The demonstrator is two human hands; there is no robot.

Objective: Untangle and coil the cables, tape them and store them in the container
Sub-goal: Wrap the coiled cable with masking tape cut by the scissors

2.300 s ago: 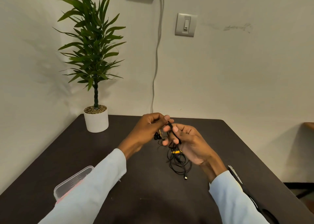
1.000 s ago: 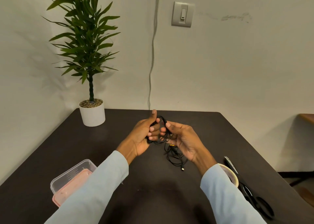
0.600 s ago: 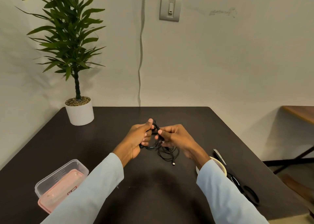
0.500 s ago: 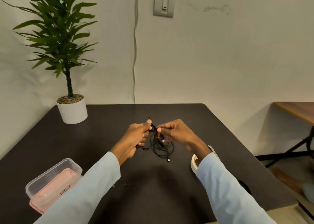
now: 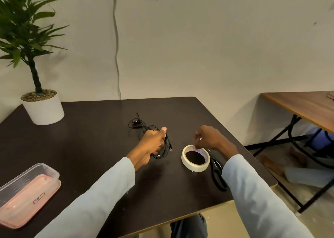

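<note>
1. Cables: a coiled black bundle (image 5: 162, 150) is grasped in the left hand (image 5: 152, 144), fingers clenched around it and thumb up, just over the dark tabletop (image 5: 90, 138). One connector end sticks out of the coil on the right side.
2. A second, loose black cable (image 5: 138, 125) lies on the tabletop just behind the left hand. It is not coiled, and a small yellow part shows near the knuckles.
3. The right hand (image 5: 209, 138) is above the far edge of the tape roll (image 5: 196, 159), with fingertips pinched at the rim of the roll. It looks to grasp the tape end, but I cannot tell this for sure.
4. The tape roll is cream-coloured and lies flat on the tabletop, near the coiled bundle but apart from it.
5. Black scissors (image 5: 217, 174) lie just beside the roll on the right, partly under the right sleeve.
6. The clear plastic container (image 5: 27, 192) with pink bottom stands at the near left corner of the tabletop, well apart from the cables. No cable is inside.
7. A potted plant (image 5: 42, 106) in a white pot stands at the far left corner
</note>
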